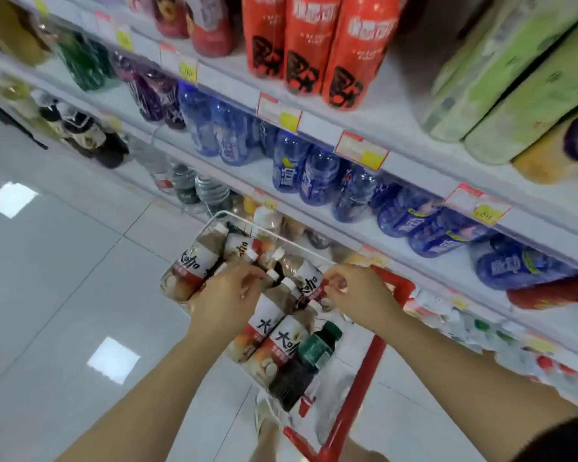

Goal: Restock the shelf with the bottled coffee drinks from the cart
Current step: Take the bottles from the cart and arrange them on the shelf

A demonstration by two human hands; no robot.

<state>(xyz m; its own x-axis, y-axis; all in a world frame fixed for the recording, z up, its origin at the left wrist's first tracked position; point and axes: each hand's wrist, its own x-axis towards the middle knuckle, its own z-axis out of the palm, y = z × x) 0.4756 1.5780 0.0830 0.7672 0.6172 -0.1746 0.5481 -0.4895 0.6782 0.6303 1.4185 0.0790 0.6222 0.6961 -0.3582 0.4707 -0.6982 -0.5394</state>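
Note:
Several bottled coffee drinks (194, 265) with brown, white and red labels lie in the white wire basket (218, 215) of the cart. My left hand (229, 295) reaches down into the basket, fingers curled over the top of a coffee bottle (274, 276). My right hand (357, 293) pinches the cap end of another coffee bottle (309, 283) near the basket's right rim. A green-capped dark bottle (317, 348) lies at the basket's near end. Motion blur hides the exact grip of the left fingers.
The cart's red frame (364, 388) runs along the right, close to the shelves. Shelving (331, 128) rises on the right with blue bottles (317, 178), red bottles (301, 45) and green packs (514, 88). Grey tiled floor (64, 278) spreads to the left.

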